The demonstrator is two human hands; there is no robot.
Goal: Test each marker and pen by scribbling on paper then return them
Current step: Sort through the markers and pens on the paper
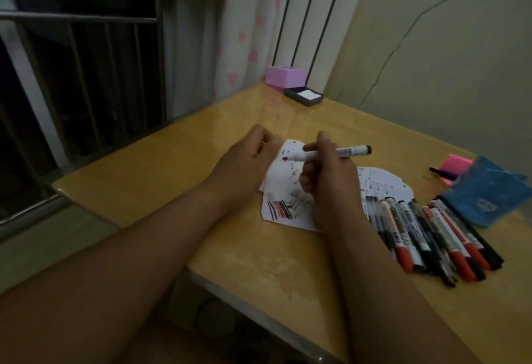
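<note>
My right hand (325, 173) grips a white marker (348, 152) with a black end, held level above the paper, its uncapped tip pointing left toward my left hand. My left hand (247, 156) is curled into a fist beside that tip; whether it holds the cap is hidden. Beneath both hands lies white paper (283, 191) covered in black and red scribbles. A row of several markers and pens (431, 231), with red and black caps, lies on the table to the right of my right forearm.
A blue pouch (486, 193) lies at the right, next to pink sticky notes (454, 165) with a black pen (442, 173) across them. A pink box (285, 75) and a dark tray (303, 96) sit at the wooden table's (178, 162) far corner. A barred window stands left.
</note>
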